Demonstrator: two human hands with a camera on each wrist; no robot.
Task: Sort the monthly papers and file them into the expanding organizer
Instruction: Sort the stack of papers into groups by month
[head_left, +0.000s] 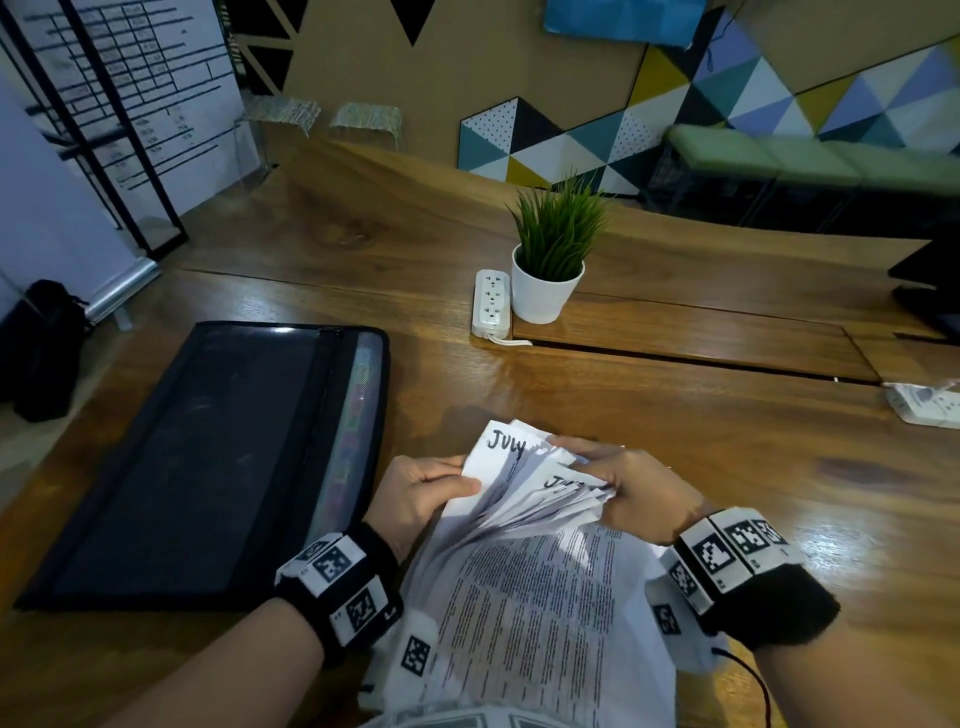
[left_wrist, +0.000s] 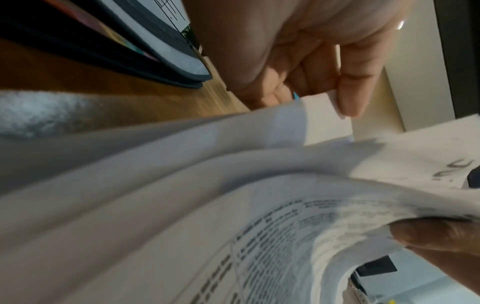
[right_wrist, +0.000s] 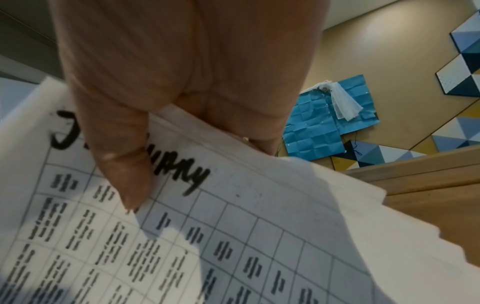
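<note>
The fingers (head_left: 457, 486) of the left hand (head_left: 415, 499) are curled round the left edge of the papers (head_left: 540, 582), thumb on top, lifting a sheet marked "JULY". The right hand (head_left: 631, 493) pinches the fanned right corners, its thumb (right_wrist: 122, 164) pressed on a gridded sheet headed January. The stack sits low over the bench (head_left: 675, 415), near its front edge. The black organizer (head_left: 208, 457) lies shut just to the left.

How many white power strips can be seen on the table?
2. One power strip lies beside the white plant pot, on its left. The second power strip is at the table's right edge, partly cut off. Others may be outside the view.
</note>
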